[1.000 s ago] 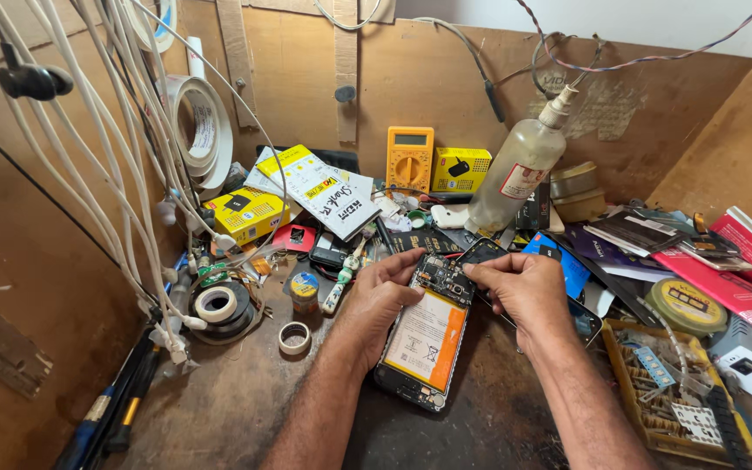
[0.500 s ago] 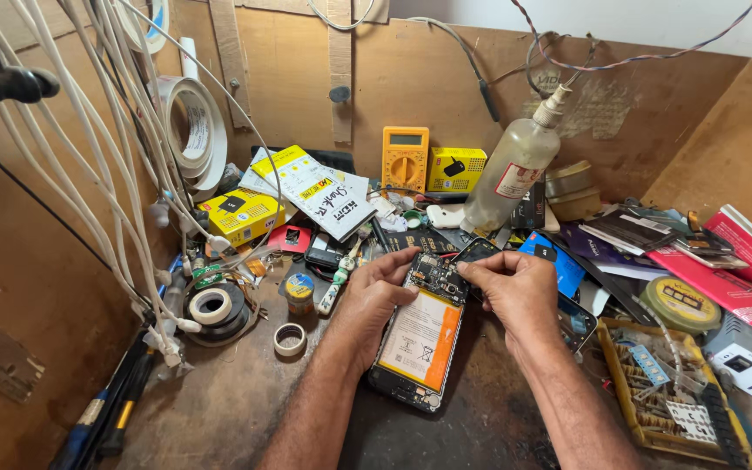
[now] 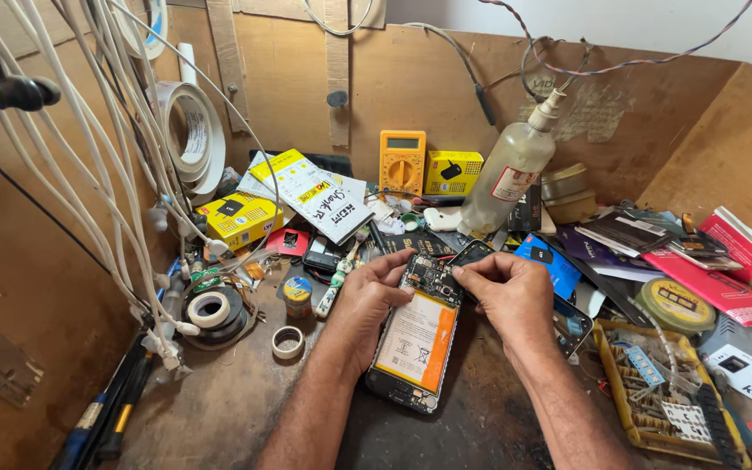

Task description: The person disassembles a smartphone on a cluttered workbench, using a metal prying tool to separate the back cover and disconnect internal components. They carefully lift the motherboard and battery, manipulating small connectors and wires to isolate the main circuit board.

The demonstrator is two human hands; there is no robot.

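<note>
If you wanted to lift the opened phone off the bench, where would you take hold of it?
Probably by the long side edges of the opened phone, near its lower end, coming from above. It lies flat, back open; the left hand and right hand crowd the top circuit board.

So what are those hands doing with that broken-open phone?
A person is working on an opened phone lying flat on a cluttered workbench. The left hand steadies its upper edge, and the right hand pinches at the circuit board near the top. A yellow meter and a plastic bottle stand behind.
</note>
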